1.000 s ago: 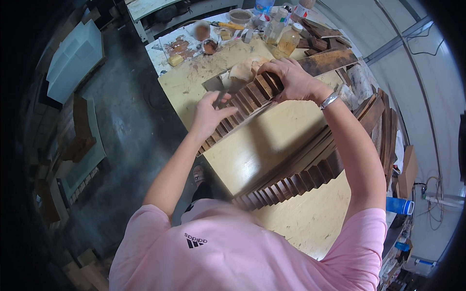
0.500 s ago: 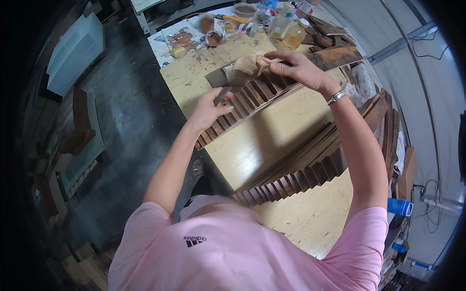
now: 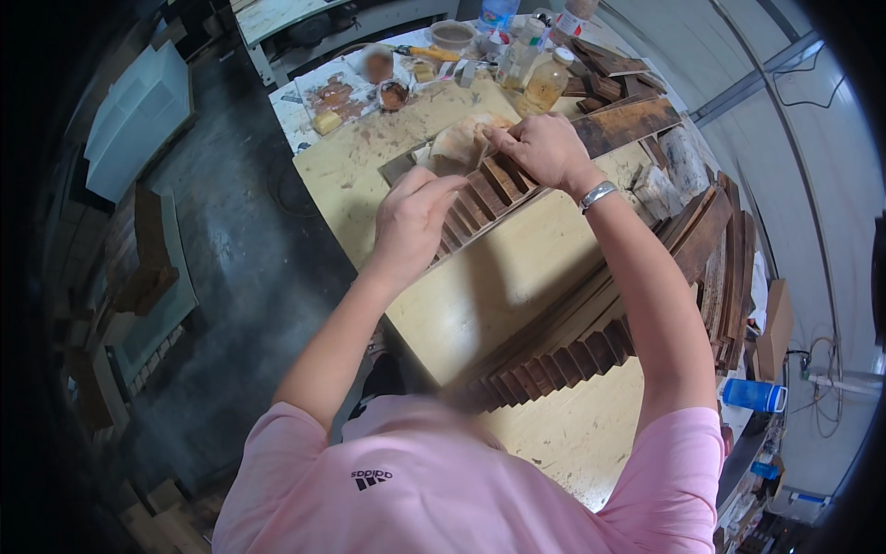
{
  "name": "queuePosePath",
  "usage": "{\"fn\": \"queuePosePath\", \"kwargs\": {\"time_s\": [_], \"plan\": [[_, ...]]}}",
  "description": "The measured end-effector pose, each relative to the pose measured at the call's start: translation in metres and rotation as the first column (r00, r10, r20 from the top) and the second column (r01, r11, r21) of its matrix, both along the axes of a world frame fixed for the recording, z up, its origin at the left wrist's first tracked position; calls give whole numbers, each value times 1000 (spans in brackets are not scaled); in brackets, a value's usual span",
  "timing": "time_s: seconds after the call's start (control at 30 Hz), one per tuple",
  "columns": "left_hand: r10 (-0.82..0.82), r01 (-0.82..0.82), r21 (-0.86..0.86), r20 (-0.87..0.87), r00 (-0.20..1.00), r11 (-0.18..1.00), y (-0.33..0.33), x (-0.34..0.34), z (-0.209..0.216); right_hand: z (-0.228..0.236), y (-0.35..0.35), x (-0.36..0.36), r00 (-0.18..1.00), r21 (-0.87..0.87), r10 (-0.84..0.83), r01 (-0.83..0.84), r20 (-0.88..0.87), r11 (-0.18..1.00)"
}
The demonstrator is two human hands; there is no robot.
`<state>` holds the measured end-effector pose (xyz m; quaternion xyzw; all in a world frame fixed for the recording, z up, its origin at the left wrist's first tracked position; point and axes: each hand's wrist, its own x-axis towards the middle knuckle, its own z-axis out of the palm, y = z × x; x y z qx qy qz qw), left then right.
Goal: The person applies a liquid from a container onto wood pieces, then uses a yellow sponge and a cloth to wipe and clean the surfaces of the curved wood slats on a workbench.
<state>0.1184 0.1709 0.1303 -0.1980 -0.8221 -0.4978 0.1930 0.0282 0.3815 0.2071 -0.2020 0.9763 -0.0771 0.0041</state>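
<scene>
A dark brown slatted wooden strip (image 3: pixel 482 205), its stepped blocks set side by side, lies across the pale board (image 3: pixel 531 245). Over its left part is my left hand (image 3: pixel 413 220), thumb and fingers pressed together; what they hold, if anything, is hidden. At the strip's far right end my right hand (image 3: pixel 551 155) is closed on the wood, its fingertips beside a stained, crumpled cloth (image 3: pixel 466 140). Part of a grey flat plate (image 3: pixel 397 168) shows behind the left hand. Closer to me is a second slatted strip (image 3: pixel 554 371).
Jars of liquid (image 3: pixel 546 83), a yellow-handled brush (image 3: pixel 429 54) and a small cup of brown matter (image 3: pixel 393 95) stand at the back. Brown wood pieces (image 3: pixel 715 231) are stacked at the right, with a blue bottle (image 3: pixel 755 395) beyond. Dark floor (image 3: pixel 240 249) lies left of the table.
My left hand has moved right and closed further; the small dark flat piece seen in it no longer shows. My right hand has come down from the cloth onto the slatted strip.
</scene>
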Motion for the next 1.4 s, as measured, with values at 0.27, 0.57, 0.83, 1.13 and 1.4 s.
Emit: {"fn": "queuePosePath", "kwargs": {"time_s": [0.27,0.57,0.83,1.13,1.4], "plan": [[203,-198,64,-97,974,978,21,-4,-2,-9,2,-4,998,-31,-6,4,-62,999],[195,-178,162,-100,976,971,20,-12,-3,-7,0,0,999,-20,-44,44,-27,999],[178,-157,181,-110,978,971,19,-5,-6,-5,1,-2,999,-25,-29,28,-41,999],[-94,-60,501,277,956,863,17,67,-35,4,-3,0,997,-111,-57,62,45,992],[-162,-131,484,518,840,865,-61,80,-22,85,-5,103,981,-944,160,-152,-109,292]]}}
